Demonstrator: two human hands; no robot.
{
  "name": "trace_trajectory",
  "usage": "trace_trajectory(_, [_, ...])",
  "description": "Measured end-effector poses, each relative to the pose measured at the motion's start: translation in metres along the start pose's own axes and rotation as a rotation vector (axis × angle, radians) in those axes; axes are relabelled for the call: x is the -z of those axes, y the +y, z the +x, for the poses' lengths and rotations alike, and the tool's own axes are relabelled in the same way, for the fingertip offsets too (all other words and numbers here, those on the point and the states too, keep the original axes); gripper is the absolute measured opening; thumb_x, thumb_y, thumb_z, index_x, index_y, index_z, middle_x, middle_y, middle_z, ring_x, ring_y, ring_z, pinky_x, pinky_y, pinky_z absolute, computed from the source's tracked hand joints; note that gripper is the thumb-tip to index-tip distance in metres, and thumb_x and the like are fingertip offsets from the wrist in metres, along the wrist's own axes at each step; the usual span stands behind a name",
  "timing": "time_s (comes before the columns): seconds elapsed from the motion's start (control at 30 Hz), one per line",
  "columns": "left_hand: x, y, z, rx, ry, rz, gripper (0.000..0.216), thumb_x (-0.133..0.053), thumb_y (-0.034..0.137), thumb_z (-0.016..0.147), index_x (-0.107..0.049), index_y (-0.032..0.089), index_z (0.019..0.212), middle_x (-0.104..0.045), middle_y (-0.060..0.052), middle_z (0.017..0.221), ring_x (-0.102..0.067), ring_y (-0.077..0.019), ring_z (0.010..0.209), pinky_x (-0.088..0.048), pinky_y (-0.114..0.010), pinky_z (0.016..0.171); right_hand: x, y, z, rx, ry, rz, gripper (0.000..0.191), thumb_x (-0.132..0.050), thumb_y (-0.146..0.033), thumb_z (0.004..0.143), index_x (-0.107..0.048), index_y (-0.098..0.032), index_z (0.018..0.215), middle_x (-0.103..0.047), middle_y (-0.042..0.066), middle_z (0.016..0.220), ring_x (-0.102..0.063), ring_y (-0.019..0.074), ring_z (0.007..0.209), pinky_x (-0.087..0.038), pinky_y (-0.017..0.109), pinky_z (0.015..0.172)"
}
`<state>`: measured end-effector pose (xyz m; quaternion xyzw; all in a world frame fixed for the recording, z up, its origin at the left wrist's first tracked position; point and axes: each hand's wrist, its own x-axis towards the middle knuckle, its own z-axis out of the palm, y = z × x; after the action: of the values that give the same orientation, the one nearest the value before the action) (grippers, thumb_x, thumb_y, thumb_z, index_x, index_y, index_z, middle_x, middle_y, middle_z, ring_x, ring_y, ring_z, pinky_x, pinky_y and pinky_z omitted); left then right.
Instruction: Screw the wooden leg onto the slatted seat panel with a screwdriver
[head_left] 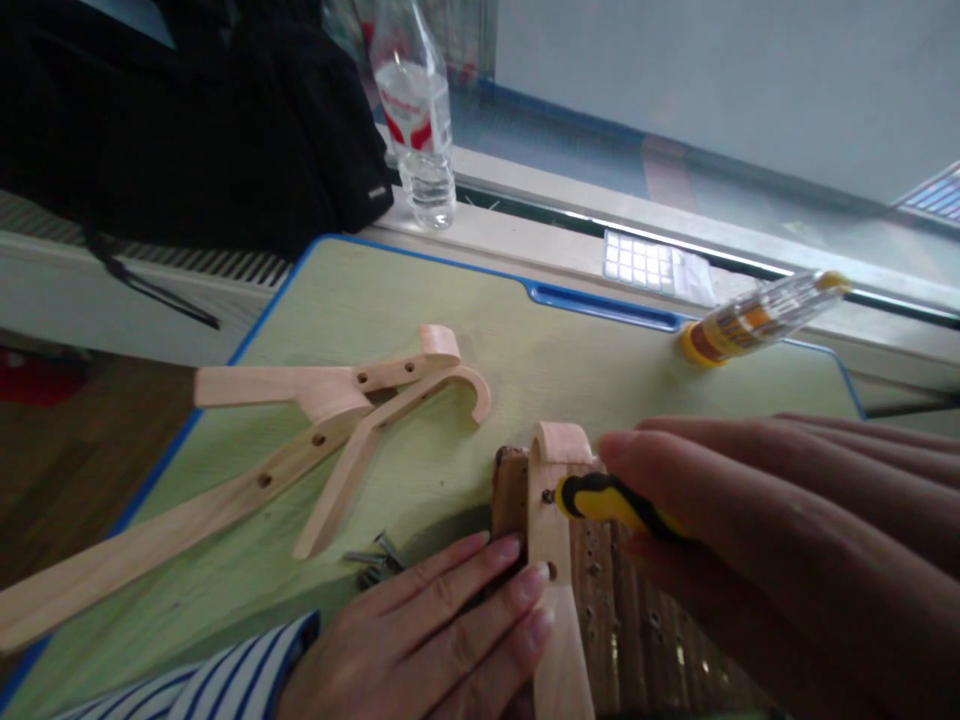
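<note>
My right hand (pixel 795 530) grips a yellow and black screwdriver (pixel 611 497). Its tip points at a screw (pixel 549 496) in the upper hole of a pale wooden hook (pixel 559 640) with a curled end. Under the hook lies a brown wooden board (pixel 611 600) marked with many small holes. My left hand (pixel 442 640) lies flat with stretched fingers, its fingertips against the hook's left side and the board. Several loose screws (pixel 379 560) sit just beyond that hand. Further left, more pale wooden hooks (pixel 330 420) with drilled holes rest across one another.
The light green table (pixel 480 300) has a blue edge. A clear bottle (pixel 761 318) with yellow ends stands at its far right. Behind it, a water bottle (pixel 424 140) and a black bag (pixel 225 130) are on the sill. A white gridded sheet (pixel 637 262) lies there too.
</note>
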<state>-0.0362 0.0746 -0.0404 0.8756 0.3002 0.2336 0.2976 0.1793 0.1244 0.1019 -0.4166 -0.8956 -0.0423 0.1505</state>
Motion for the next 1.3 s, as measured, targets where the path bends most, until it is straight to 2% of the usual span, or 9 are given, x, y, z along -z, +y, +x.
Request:
trace_trajectory(0.23, [-0.002,0.001,-0.003,0.033,-0.025,-0.058,0.062,-0.046,0.026,0.089,-0.018,0.048,0.141,-0.054,0.01,0.131,-0.054,-0.0207,0.119,-0.046,-0.043,0.103,0.0,0.004,0.001,0.018,0.029,-0.024,0.025,-0.048,-0.03,0.088,-0.065,-0.031,0.106,-0.071,-0.002,0.086,-0.068,0.0154,0.068,-0.056,0.018,0.058])
trace_trajectory(0.4, [-0.008,0.008,-0.007,0.084,0.082,0.008,0.058,-0.042,0.024,0.092,-0.02,0.043,0.142,-0.056,0.007,0.13,-0.051,-0.0204,0.122,-0.045,-0.044,0.103,0.01,0.006,0.008,0.0,-0.122,0.18,0.03,-0.045,-0.037,0.09,-0.063,-0.027,0.112,-0.071,0.001,0.089,-0.069,0.0164,0.073,-0.056,0.016,0.056])
trace_trajectory(0.57, [-0.009,0.011,-0.005,0.061,0.135,0.053,0.056,-0.039,0.023,0.092,-0.02,0.043,0.141,-0.058,0.008,0.127,-0.053,-0.019,0.12,-0.048,-0.042,0.101,0.009,0.004,0.009,0.042,-0.151,0.108,0.026,-0.045,-0.037,0.09,-0.066,-0.03,0.104,-0.071,-0.001,0.082,-0.069,0.0171,0.072,-0.056,0.018,0.052])
trace_trajectory(0.77, [-0.008,0.011,-0.006,0.082,0.137,0.043,0.059,-0.039,0.021,0.092,-0.017,0.043,0.142,-0.058,0.008,0.128,-0.052,-0.0186,0.121,-0.047,-0.041,0.102,0.004,0.004,0.004,0.004,0.056,0.09,0.024,-0.051,-0.027,0.088,-0.065,-0.031,0.106,-0.072,-0.002,0.084,-0.069,0.015,0.067,-0.055,0.017,0.052])
trace_trajectory(0.93, [-0.007,0.01,-0.007,0.086,0.099,0.041,0.058,-0.041,0.021,0.091,-0.021,0.044,0.141,-0.056,0.008,0.13,-0.05,-0.0202,0.123,-0.045,-0.044,0.104,0.004,0.002,0.006,0.012,-0.061,0.152,0.025,-0.047,-0.031,0.09,-0.064,-0.032,0.107,-0.072,-0.003,0.085,-0.069,0.0148,0.071,-0.053,0.018,0.046])
trace_trajectory(1.0, [-0.004,0.009,-0.006,0.07,0.077,0.07,0.058,-0.043,0.021,0.091,-0.023,0.043,0.141,-0.056,0.006,0.13,-0.05,-0.0202,0.123,-0.044,-0.043,0.105,0.002,0.001,0.005,0.053,0.008,0.054,0.021,-0.049,-0.029,0.09,-0.066,-0.026,0.101,-0.072,-0.001,0.087,-0.069,0.0145,0.069,-0.055,0.02,0.051])
trace_trajectory(1.1, [0.004,0.008,-0.001,-0.062,0.031,0.131,0.062,-0.051,0.022,0.087,-0.025,0.033,0.142,-0.059,0.001,0.127,-0.051,-0.0188,0.122,-0.044,-0.038,0.105,-0.002,0.002,0.0,0.132,0.08,0.041,0.015,-0.053,-0.023,0.088,-0.065,-0.02,0.095,-0.072,0.002,0.093,-0.068,0.0142,0.07,-0.054,0.022,0.059])
trace_trajectory(1.2, [0.008,0.008,0.003,-0.147,0.104,0.174,0.064,-0.057,0.019,0.081,-0.032,0.023,0.139,-0.063,-0.005,0.121,-0.054,-0.0192,0.119,-0.045,-0.035,0.103,-0.003,0.005,-0.007,0.134,-0.042,0.087,0.019,-0.052,-0.019,0.088,-0.059,-0.018,0.105,-0.07,0.004,0.096,-0.064,0.0138,0.069,-0.05,0.024,0.057])
trace_trajectory(1.3, [0.008,0.009,0.004,-0.139,0.204,0.119,0.058,-0.051,0.012,0.074,-0.041,0.022,0.131,-0.064,-0.007,0.12,-0.056,-0.0191,0.117,-0.049,-0.034,0.099,0.0,0.008,-0.009,0.103,-0.14,0.073,0.029,-0.052,-0.025,0.088,-0.052,-0.019,0.117,-0.067,0.005,0.102,-0.062,0.0143,0.07,-0.045,0.026,0.053])
